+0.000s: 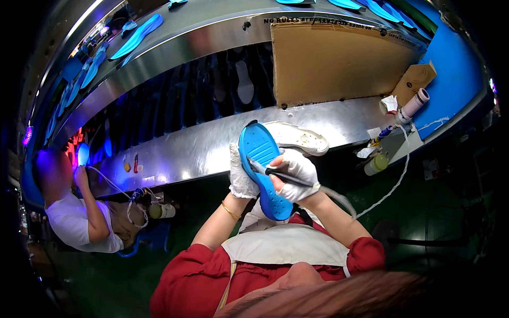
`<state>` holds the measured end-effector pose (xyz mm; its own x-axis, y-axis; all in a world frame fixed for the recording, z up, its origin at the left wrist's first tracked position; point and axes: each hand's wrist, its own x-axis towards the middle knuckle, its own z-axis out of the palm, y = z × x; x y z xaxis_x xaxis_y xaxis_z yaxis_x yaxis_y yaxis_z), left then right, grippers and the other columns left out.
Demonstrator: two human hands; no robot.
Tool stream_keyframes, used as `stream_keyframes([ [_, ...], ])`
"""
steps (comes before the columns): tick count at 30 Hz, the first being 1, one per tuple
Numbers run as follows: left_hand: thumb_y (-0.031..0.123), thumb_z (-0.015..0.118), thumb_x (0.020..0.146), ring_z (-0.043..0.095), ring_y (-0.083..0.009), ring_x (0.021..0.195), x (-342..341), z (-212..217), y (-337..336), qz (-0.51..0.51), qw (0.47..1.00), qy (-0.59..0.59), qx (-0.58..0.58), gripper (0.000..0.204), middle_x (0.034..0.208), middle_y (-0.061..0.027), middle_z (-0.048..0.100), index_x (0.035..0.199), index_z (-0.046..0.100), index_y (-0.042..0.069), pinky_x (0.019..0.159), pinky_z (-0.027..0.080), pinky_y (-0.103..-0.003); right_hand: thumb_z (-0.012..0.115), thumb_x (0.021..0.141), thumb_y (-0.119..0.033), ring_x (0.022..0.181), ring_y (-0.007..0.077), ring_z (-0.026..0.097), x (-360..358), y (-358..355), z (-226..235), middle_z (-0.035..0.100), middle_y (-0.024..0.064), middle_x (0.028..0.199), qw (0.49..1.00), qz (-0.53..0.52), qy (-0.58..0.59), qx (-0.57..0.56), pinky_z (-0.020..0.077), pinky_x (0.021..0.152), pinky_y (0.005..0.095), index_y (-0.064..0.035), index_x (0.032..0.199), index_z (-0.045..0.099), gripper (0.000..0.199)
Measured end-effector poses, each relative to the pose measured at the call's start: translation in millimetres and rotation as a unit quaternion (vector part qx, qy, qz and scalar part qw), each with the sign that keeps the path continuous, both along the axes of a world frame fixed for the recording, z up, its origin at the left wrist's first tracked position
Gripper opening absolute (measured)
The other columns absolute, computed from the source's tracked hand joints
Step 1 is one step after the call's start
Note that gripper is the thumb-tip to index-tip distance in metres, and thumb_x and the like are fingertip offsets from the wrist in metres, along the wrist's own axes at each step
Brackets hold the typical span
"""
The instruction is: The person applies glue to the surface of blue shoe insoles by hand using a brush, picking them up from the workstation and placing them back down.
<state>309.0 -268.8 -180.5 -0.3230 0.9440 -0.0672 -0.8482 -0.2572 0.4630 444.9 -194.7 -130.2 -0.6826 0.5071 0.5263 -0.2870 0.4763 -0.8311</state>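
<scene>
A blue shoe sole [260, 139] is tilted up in front of me, its cupped, ribbed inner side facing me. My left hand [242, 177], in a white glove, grips the sole by its left edge. In a white glove with bare fingertips, my right hand [298, 174] is closed round a slim pen-like tool with a dark handle [289, 178]. The tool's pale tip meets the sole's inner surface near the left rim. A whitish hose trails from my right hand. Just behind the blue sole, a white shoe sole [307, 140] lies on the metal bench.
The metal bench [207, 141] runs across, with dark racks of soles behind. A cardboard sheet [339, 63] stands at its back. Blue soles [139, 36] lie on the belt above. A pink bottle [413, 105] stands right. A co-worker [82, 214] sits left, holding a blue piece.
</scene>
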Motion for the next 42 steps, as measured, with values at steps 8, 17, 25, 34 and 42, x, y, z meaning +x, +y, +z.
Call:
stream_keyframes([
  [8,0.073,0.031,0.083,0.049,-0.0321,0.118,-11,9,-12,-0.077,0.997,0.015,0.017,0.089,0.133,-0.0201,0.046,0.137,0.035,0.002,0.102,0.039,-0.043,0.069,0.071,0.001,0.068,0.0137,0.060,12,-12,-11,0.062,0.0058,0.078,0.998,0.066,0.018,0.010,0.0480,0.064,0.0250,-0.0031,0.090,0.061,0.021],
  [17,0.072,0.033,0.081,0.052,-0.0243,0.114,20,-16,-31,-0.131,0.977,0.126,-0.114,0.085,0.128,-0.0115,0.051,0.138,0.034,0.009,0.098,0.044,-0.038,0.067,0.079,-0.005,0.074,0.0132,0.061,40,4,-35,0.065,0.0103,0.084,0.995,0.060,-0.017,-0.080,0.0499,0.068,0.0250,-0.0012,0.083,0.057,0.011],
  [25,0.086,0.033,0.067,0.056,-0.0294,0.107,7,5,3,-0.056,0.997,0.028,0.052,0.105,0.123,-0.0155,0.053,0.136,0.034,0.006,0.094,0.046,-0.044,0.069,0.074,0.000,0.076,0.0179,0.061,19,6,-7,0.065,0.0078,0.081,0.998,0.048,0.035,0.038,0.0480,0.073,0.0310,-0.0038,0.080,0.063,0.010],
  [34,0.089,0.034,0.061,0.055,-0.0314,0.109,-24,8,20,0.069,0.983,0.007,0.168,0.111,0.124,-0.0146,0.053,0.137,0.036,0.009,0.099,0.042,-0.049,0.070,0.071,0.001,0.071,0.0196,0.062,9,5,-5,0.064,0.0088,0.078,0.995,0.052,0.073,0.035,0.0487,0.068,0.0274,-0.0036,0.081,0.064,0.013],
  [42,0.087,0.041,0.060,0.056,-0.0347,0.110,-31,26,21,0.105,0.975,0.042,0.193,0.115,0.128,-0.0220,0.049,0.140,0.030,0.004,0.098,0.043,-0.051,0.063,0.079,0.001,0.067,0.0120,0.058,18,5,-24,0.062,0.0077,0.080,0.954,0.040,0.038,-0.295,0.0476,0.064,0.0235,-0.0020,0.085,0.059,0.007],
])
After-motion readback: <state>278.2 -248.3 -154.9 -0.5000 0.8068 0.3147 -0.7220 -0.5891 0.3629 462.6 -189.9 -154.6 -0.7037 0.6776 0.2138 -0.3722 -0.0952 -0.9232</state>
